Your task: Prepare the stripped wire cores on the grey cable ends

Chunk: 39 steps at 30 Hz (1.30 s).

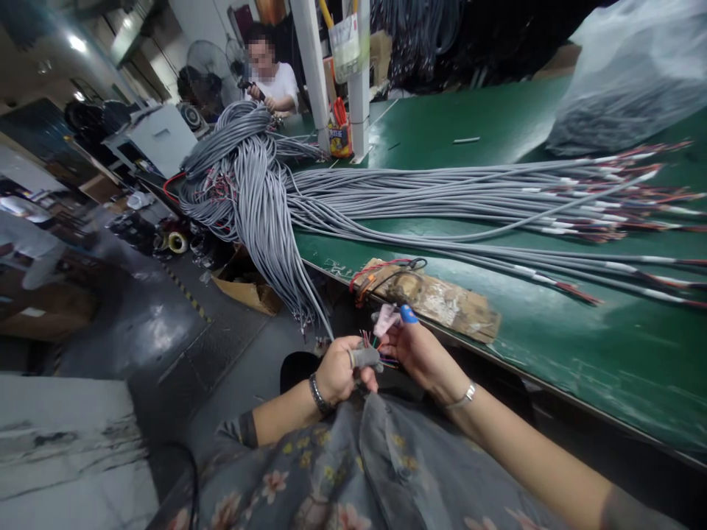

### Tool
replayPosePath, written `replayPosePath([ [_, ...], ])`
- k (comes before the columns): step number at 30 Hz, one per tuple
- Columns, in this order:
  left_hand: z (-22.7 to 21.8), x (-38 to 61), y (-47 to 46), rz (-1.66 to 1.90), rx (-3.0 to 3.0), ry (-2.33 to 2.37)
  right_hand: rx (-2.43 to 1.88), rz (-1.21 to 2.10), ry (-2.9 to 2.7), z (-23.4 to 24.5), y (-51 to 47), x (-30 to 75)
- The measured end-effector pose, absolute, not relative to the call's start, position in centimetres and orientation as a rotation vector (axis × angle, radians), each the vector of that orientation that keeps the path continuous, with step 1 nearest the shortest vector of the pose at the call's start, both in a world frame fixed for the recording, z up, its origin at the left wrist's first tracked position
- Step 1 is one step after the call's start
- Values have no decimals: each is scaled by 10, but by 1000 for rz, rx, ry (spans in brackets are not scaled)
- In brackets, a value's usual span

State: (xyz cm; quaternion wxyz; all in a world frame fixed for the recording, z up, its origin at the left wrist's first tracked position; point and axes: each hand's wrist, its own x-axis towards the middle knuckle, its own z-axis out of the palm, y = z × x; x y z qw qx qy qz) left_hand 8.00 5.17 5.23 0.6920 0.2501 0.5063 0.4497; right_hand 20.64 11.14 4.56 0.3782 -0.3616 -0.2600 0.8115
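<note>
My left hand (339, 370) is closed around the end of a grey cable, with a grey cover on its thumb. Thin coloured wires (365, 338) fan out from that end, in red, green and blue. Beside it, my right hand (423, 355) has its fingertips pinched on some of these wires. Blue tape or a cot wraps one of its fingertips, and a pale pink cover (387, 319) sits on another. The held cable runs up to a large bundle of grey cables (265, 191) draped over the table edge.
On the green table (552, 338) lie long grey cables (414, 193) with stripped ends. A worn wooden board (442, 298) sits at the near edge. Behind are a white post (360, 88), a plastic bag (630, 81) and a person (281, 85) handling a dark tool.
</note>
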Motion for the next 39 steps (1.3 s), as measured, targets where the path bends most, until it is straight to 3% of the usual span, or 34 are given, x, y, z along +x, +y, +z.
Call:
replayPosePath([
  [13, 58, 83, 53, 1176, 481, 1075, -847, 2055, -682, 40, 110, 204],
  [31, 51, 84, 45, 1155, 515, 1111, -759, 2181, -560, 38, 110, 207],
  [39, 53, 85, 47, 1255, 545, 1169, -878, 2048, -679, 45, 109, 206],
])
